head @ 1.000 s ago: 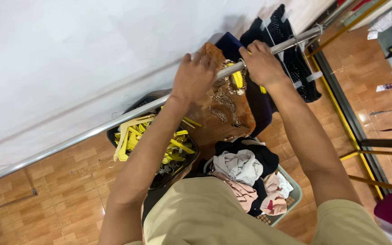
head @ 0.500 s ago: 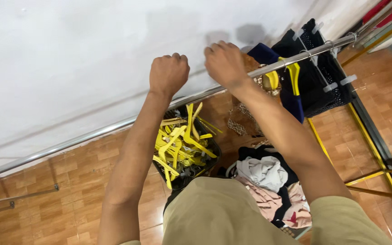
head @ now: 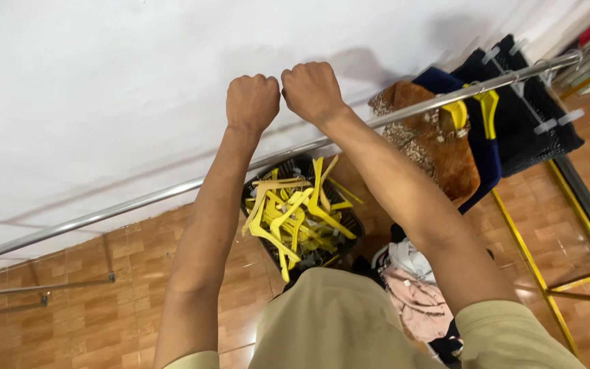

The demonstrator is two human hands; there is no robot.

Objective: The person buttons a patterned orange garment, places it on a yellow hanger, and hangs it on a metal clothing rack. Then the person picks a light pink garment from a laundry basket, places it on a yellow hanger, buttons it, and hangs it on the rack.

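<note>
Steel rail (head: 404,116) runs from 8 to 2 o'clock; left hand (head: 252,102) and right hand (head: 313,91), both clenched fists, now meet, having shifted off the brown garment (head: 438,147) at 3 o'clock.

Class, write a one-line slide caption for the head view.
Two fists, left hand and right hand, raised side by side above a black basket of yellow plastic hangers.

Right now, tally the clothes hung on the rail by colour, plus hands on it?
Brown garment: 1
Navy garment: 1
Black garment: 1, possibly more bunched together
Left hand: 1, fisted over the rail
Right hand: 1, fisted beside it
Total: 3 garments, 2 hands
</note>
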